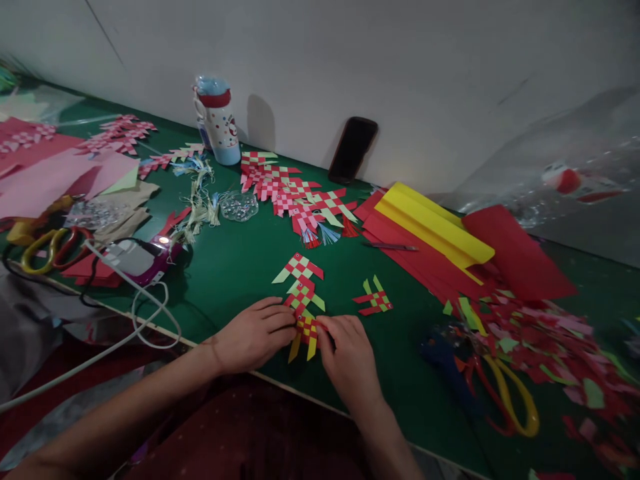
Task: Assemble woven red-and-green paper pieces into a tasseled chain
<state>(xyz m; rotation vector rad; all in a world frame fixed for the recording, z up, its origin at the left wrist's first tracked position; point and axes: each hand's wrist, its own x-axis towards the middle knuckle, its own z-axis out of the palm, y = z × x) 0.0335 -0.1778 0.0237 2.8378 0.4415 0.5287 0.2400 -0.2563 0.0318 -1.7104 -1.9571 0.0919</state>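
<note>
A short chain of woven paper fish lies on the green table in front of me. Its top fish (300, 267) and middle fish (301, 297) are red and pale green, with small googly eyes. At the bottom is a yellow-and-red paper fish (307, 327), partly covered by my fingers. My left hand (255, 333) grips its left edge with bent fingers, the thumb out of sight. From the other side, my right hand (350, 353) pinches the same fish between thumb and fingers. A separate red-and-green paper fish (375, 300) lies to the right.
Finished fish strings (285, 187) with tassels lie behind, near a water bottle (220, 123) and a phone (353, 150) leaning on the wall. Rightward are yellow paper (430, 223), scissors (505, 393) and paper scraps (545, 340). A purple-and-white device (143, 257) with cables sits left.
</note>
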